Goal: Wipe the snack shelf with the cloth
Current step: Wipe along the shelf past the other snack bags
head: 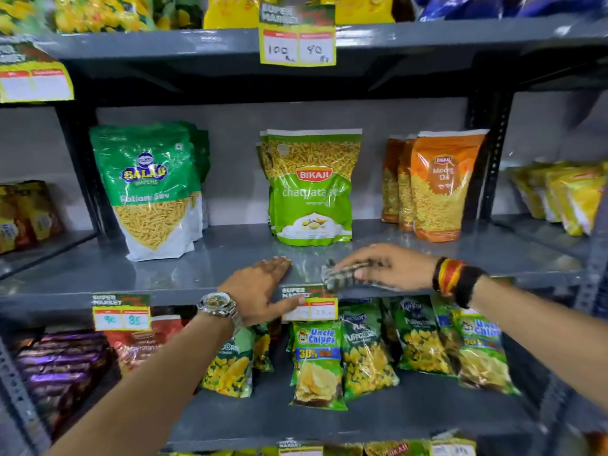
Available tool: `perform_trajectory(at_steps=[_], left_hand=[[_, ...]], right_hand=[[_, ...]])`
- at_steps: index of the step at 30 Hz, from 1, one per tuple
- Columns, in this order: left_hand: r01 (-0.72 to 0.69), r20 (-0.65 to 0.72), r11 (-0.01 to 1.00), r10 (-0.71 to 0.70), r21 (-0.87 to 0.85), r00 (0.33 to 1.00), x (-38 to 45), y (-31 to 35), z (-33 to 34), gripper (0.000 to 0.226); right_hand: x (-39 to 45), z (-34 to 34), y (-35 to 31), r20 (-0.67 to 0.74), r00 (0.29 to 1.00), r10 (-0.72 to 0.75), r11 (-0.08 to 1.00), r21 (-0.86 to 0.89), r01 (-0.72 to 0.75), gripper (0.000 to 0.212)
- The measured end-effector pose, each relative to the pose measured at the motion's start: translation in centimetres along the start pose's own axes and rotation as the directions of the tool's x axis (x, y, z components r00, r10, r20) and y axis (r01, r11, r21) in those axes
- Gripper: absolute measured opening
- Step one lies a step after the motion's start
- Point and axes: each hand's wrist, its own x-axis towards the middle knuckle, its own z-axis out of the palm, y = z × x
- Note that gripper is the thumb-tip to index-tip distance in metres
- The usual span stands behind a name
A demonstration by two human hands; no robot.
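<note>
On grey metal shelf (197,268): right hand (388,266) presses crumpled striped cloth (342,278), fingers clamped over it; left hand (263,291) flat, released, at glossy front edge.

In front of you stand three groups of snack bags: a green and white bag (154,189) on the left, a lime green bag (312,189) in the middle, orange bags (437,185) on the right. Yellow price tags (297,44) hang above, and green chip packets (317,363) lie on the level below.
</note>
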Motion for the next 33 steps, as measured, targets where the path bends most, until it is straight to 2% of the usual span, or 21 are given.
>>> perform_trajectory(at_steps=[2, 4, 6, 8, 11, 13, 15, 17, 19, 21, 29, 33], left_hand=[[-0.021, -0.006, 1.000, 0.021, 0.007, 1.000, 1.1, 1.3, -0.1, 0.097], [-0.041, -0.016, 0.999, 0.041, 0.031, 0.999, 2.2, 2.6, -0.2, 0.093], [-0.051, -0.013, 0.997, 0.052, 0.056, 0.999, 3.5, 3.6, -0.5, 0.095], [-0.073, -0.010, 0.994, 0.074, 0.078, 0.997, 4.6, 4.4, -0.4, 0.095], [-0.100, -0.012, 0.991, 0.102, 0.085, 0.995, 5.4, 5.2, -0.3, 0.091], [-0.116, -0.016, 0.990, 0.118, 0.086, 0.993, 5.7, 5.6, -0.2, 0.088], [-0.127, -0.011, 0.988, 0.128, 0.085, 0.992, 6.1, 6.0, 0.0, 0.088], [-0.130, -0.006, 0.989, 0.131, 0.077, 0.991, 6.3, 6.3, 0.2, 0.088], [-0.131, -0.012, 0.990, 0.132, 0.054, 0.991, 6.4, 6.4, 0.5, 0.087], [-0.129, -0.029, 0.991, 0.130, 0.026, 0.991, 6.2, 6.4, 0.7, 0.086], [-0.159, -0.075, 0.987, 0.159, 0.005, 0.984, 6.3, 6.2, 1.1, 0.089], [-0.172, -0.100, 0.985, 0.171, 0.001, 0.980, 6.5, 5.8, 1.4, 0.089]], right_hand=[[-0.4, -1.9, 2.0, -0.082, 0.996, 0.022, 0.999, 0.034, -0.020, 0.031], [-0.2, -2.8, 5.0, -0.194, 0.973, 0.129, 0.992, 0.040, -0.123, 0.031], [-0.3, -2.1, 6.7, -0.218, 0.959, 0.183, 0.982, -0.014, -0.190, 0.033], [-1.6, -1.1, 6.4, -0.167, 0.982, 0.093, 0.995, -0.020, -0.097, 0.035], [-3.9, -2.4, 4.8, -0.009, 1.000, -0.022, 0.998, 0.057, 0.023, 0.032], [-3.6, -4.0, 5.2, -0.045, 0.999, 0.004, 0.997, 0.079, 0.000, 0.032], [-1.5, -5.5, 6.8, -0.216, 0.971, 0.106, 0.994, 0.040, -0.100, 0.032], [2.1, -6.3, 8.7, -0.370, 0.896, 0.246, 0.959, -0.042, -0.281, 0.032], [5.5, -6.7, 9.8, -0.455, 0.831, 0.320, 0.902, -0.122, -0.414, 0.034], [8.4, -6.8, 10.5, -0.483, 0.803, 0.350, 0.862, -0.170, -0.478, 0.037], [19.4, -6.7, 14.8, -0.422, 0.809, 0.408, 0.861, -0.118, -0.495, 0.033], [22.5, -5.8, 18.9, -0.322, 0.855, 0.406, 0.870, -0.152, -0.470, 0.036]])
